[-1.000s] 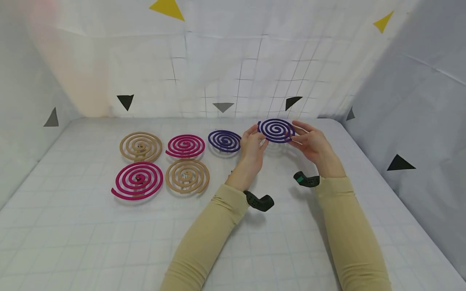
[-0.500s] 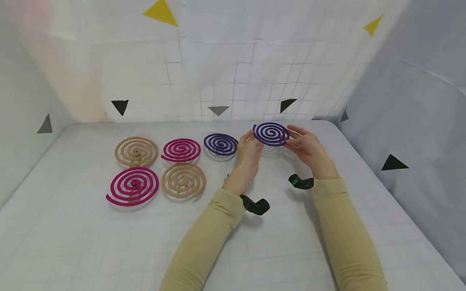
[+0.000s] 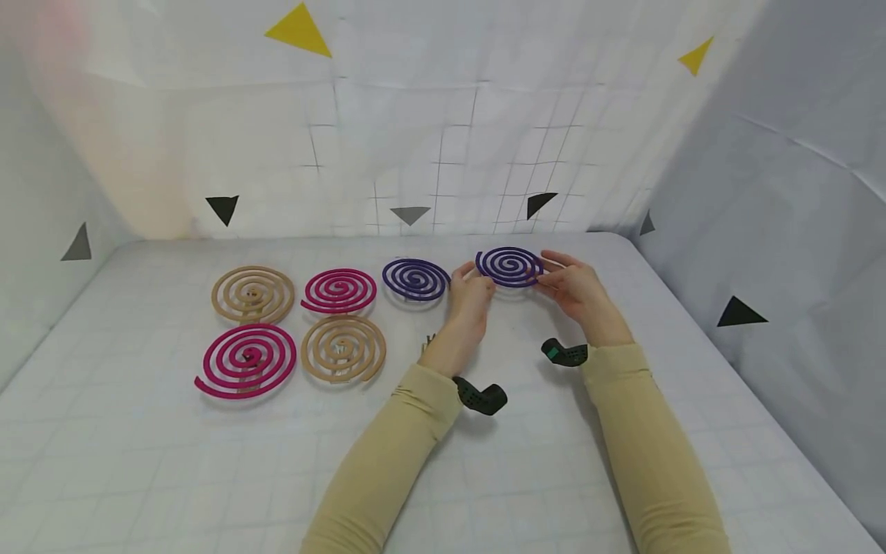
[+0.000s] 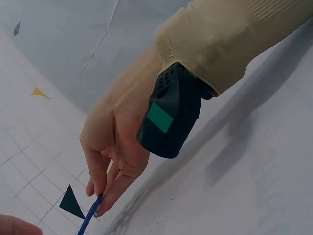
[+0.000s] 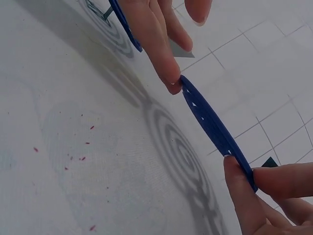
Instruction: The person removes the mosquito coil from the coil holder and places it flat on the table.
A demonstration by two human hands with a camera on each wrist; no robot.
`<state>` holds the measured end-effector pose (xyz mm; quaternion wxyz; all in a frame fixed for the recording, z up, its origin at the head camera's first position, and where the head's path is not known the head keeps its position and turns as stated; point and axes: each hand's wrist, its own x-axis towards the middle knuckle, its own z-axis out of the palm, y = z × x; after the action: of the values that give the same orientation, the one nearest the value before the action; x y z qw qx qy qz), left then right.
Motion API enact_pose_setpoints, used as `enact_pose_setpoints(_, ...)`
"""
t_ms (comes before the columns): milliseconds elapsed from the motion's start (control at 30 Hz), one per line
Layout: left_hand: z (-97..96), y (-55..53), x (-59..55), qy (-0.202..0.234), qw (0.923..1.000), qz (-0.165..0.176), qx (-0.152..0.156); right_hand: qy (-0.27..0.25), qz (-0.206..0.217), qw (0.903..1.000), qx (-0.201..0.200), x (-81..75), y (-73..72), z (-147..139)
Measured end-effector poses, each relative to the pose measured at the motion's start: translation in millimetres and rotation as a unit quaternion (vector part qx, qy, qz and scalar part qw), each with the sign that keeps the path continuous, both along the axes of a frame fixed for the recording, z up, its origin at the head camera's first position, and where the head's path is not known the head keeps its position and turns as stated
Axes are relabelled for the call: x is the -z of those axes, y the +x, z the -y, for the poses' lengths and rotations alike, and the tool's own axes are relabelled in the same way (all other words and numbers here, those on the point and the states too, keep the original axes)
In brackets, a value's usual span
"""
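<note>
A purple mosquito coil (image 3: 510,267) lies nearly flat between my two hands, raised over the white table with its spiral shadow below. My right hand (image 3: 581,296) pinches its right rim between fingers and thumb. The right wrist view shows that pinch on the edge of the coil (image 5: 217,129). My left hand (image 3: 467,315) is at the opposite rim; a straight fingertip (image 5: 170,81) touches the edge while the other fingers stand apart from it. Close to the left of this hand, a second purple coil (image 3: 416,279) rests on a stand.
Further left are a pink coil (image 3: 339,291), a tan coil (image 3: 252,294), another pink coil (image 3: 246,360) and another tan coil (image 3: 343,348), raised on small stands. A small stand (image 3: 427,342) shows partly behind my left wrist. White walls enclose the table.
The purple coil between my hands has come down closer to the table, both hands sinking with it. The head view has shifted slightly. The other coils stay put.
</note>
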<state>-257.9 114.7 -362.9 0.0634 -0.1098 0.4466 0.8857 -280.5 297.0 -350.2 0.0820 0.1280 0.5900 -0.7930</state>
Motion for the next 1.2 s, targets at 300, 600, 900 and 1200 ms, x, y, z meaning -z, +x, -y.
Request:
enact_pose_setpoints(300, 1.0, 1.8, 0.7, -0.020, 0.9993, 0.016, 0.026, 0.013, 0.010, 0.9997, 0.019, 3.7, -2.0, 1)
enact_pose_setpoints(600, 0.2, 3.1, 4.0, -0.041, 0.9976, 0.039, 0.040, 0.022, 0.009, 0.9993, 0.029, 10.4, -3.1, 0)
enact_pose_setpoints(900, -0.9, 1.6, 6.6, -0.052, 0.9972, 0.040, 0.035, 0.010, 0.011, 0.9993, 0.034, 11.3, -3.4, 0)
enact_pose_setpoints(1200, -2.4, 1.4, 8.9, -0.059, 0.9971, 0.036, 0.033, 0.037, 0.015, 0.9975, 0.059, 12.6, -3.2, 1)
